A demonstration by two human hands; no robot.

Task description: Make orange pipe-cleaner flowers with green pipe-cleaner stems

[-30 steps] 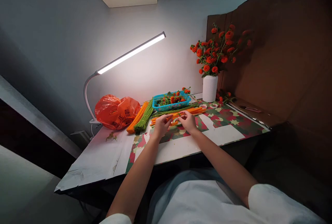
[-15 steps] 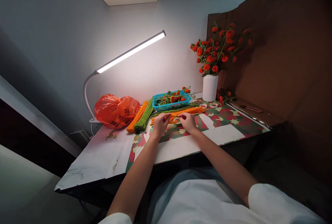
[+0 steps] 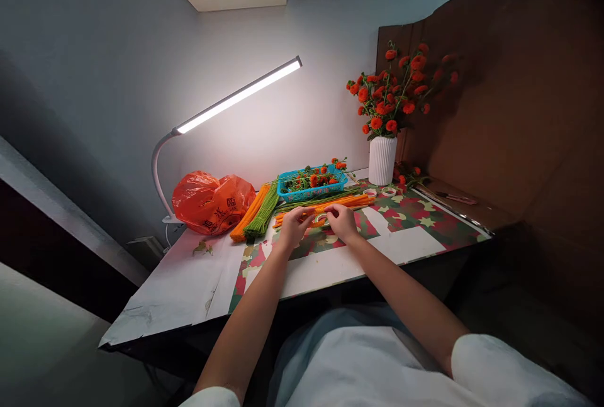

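Orange stems (image 3: 359,200) lie beyond the right hand (image 3: 341,221), grip pinched together, and left hand (image 3: 292,227), its grip unclear.

Lamp (image 3: 238,96) leaning over bag (image 3: 210,204) | stems (image 3: 256,213) lying right of bag | basket (image 3: 313,185) sitting behind loose sticks (image 3: 356,200), holding flowers (image 3: 314,178) | vase (image 3: 382,161) standing right of basket, holding bouquet (image 3: 391,94)
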